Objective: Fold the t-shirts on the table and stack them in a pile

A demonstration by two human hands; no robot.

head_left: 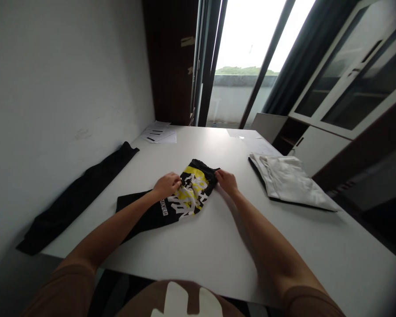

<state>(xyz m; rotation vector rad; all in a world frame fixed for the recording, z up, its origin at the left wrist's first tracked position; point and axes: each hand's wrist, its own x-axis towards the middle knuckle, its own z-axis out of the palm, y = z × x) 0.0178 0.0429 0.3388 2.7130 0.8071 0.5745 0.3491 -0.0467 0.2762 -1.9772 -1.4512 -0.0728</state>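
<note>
A black printed garment (193,193) with yellow and white graphics and white lettering lies partly bunched on the white table. Its exact cut is hard to tell. My left hand (167,184) pinches the cloth at the print's left side, fingers closed. On the opposite side, my right hand (227,181) grips the garment's upper right edge between thumb and fingers. The cloth's top part is slightly raised between both hands, while a plain black part extends left beneath my left forearm, which hides some of it.
Along the wall on the left lies a long dark cloth (82,193). Folded white cloth (290,178) rests on a dark piece at the right of the table (198,255). Papers (160,133) lie at the far left corner; a white cabinet (330,101) stands beyond the right side.
</note>
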